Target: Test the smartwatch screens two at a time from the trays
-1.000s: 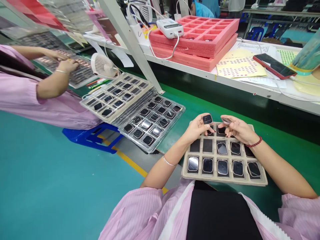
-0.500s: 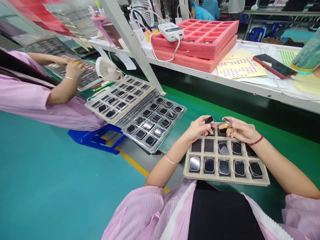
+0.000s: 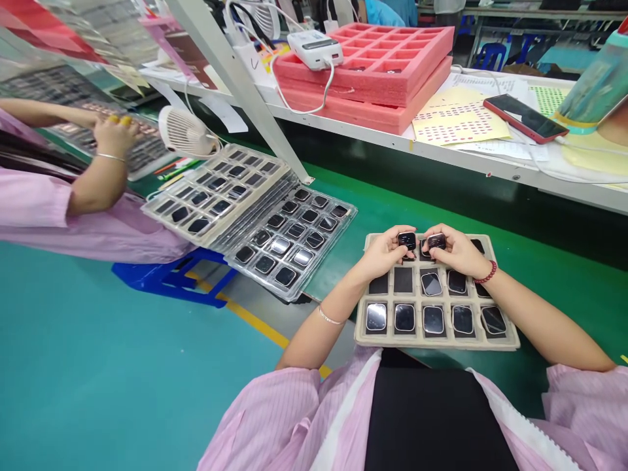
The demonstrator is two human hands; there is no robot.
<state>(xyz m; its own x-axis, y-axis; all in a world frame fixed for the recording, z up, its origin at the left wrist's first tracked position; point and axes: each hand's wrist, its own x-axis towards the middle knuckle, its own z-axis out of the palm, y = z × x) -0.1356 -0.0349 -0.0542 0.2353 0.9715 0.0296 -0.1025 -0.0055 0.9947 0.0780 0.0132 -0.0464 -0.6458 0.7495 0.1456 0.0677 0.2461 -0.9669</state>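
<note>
My left hand (image 3: 387,254) pinches a dark, rounded-square smartwatch screen (image 3: 407,241) between thumb and fingers. Close beside it, my right hand (image 3: 460,250) grips a second smartwatch screen (image 3: 436,242), its dark face turned up toward me. Both hands hover over the back row of a beige compartment tray (image 3: 390,341), partly hiding that row. Similar screens fill the front row, such as the bright one (image 3: 376,316) at the left. Two pockets at the left of the middle row show only dark padding (image 3: 403,280).
Left of my tray lie clear trays (image 3: 314,275) and a beige tray (image 3: 159,208), both holding several screens. Pink foam trays (image 3: 373,88), a white device with a cable (image 3: 314,49) and a phone (image 3: 524,118) rest on the shelf above. A co-worker's hand (image 3: 115,136) works at far left.
Both screens have been turned from a tilted, edge-on pose to show their dark faces. My hands have come closer together. The whole view has shifted slightly.
</note>
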